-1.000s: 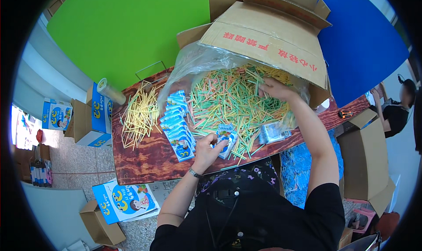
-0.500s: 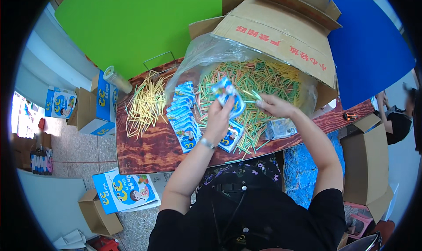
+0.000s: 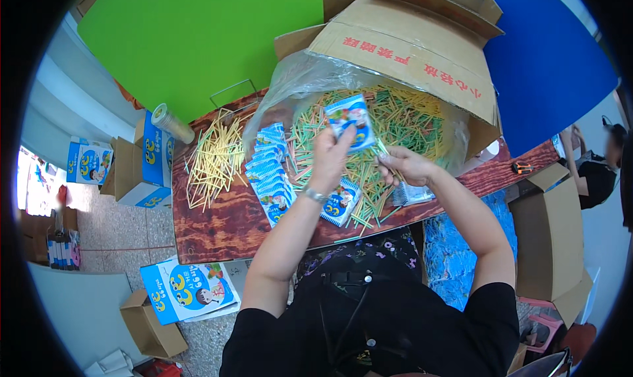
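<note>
My left hand grips a small blue and white printed packet, its thumb across the front. Close to the packet's lower right edge, my right hand pinches a few thin pale yellow-green sticks. Both hands are over a wide heap of thin green, yellow and pink sticks spilling from a clear plastic bag. An overlapping row of similar packets lies left of my left hand, and another packet lies below it. Under my right wrist is a stack of clear-and-blue packets.
A tipped cardboard carton stands at the table's back with the plastic bag at its mouth. Yellow sticks are piled at left near a clear cylinder. Open cartons flank the wooden table. Another person is at far right.
The packet in my left hand now faces up more squarely. My right hand has come closer below it, bringing the sticks to the packet's edge. The whole view has shifted slightly.
</note>
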{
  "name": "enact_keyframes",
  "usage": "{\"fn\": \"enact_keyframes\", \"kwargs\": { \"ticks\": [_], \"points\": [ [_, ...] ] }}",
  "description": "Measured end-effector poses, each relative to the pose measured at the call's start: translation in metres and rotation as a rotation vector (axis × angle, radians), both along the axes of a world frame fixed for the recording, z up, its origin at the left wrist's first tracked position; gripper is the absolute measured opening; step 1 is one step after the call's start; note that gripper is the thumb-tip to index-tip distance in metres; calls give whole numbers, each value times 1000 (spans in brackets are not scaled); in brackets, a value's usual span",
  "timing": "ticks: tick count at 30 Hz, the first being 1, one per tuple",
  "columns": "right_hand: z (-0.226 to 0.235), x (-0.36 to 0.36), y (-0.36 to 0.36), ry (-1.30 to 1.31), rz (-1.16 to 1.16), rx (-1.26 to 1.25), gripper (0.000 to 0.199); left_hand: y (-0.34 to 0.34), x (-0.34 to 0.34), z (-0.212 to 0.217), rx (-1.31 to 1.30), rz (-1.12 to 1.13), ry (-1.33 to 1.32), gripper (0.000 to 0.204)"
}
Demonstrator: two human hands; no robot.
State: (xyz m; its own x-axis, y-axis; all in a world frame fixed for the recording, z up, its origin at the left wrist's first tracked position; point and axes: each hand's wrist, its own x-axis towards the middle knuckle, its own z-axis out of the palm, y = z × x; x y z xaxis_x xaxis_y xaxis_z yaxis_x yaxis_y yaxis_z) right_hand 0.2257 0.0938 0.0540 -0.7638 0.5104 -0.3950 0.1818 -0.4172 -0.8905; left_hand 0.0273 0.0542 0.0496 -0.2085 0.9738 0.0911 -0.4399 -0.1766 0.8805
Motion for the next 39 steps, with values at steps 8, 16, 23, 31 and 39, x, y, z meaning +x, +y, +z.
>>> {"fn": "enact_keyframes", "kwargs": {
  "ticks": [8,16,23,31,39],
  "points": [
    [52,-1,6,-58,87,283,23,-53,-31,-30,-67,103,660,19],
    [115,-37,-11,-383,406,1271,43,-70,-31,-29,247,355,979,31],
    [115,-52,-14,-525,613,1419,54,-77,-35,-20,359,443,1097,32],
    [153,-83,-20,-859,960,1292,62,-67,-41,-24,642,451,1282,27],
    [180,-102,-19,-873,1095,1403,71,-57,-25,-23,578,406,1118,22]
  ]
}}
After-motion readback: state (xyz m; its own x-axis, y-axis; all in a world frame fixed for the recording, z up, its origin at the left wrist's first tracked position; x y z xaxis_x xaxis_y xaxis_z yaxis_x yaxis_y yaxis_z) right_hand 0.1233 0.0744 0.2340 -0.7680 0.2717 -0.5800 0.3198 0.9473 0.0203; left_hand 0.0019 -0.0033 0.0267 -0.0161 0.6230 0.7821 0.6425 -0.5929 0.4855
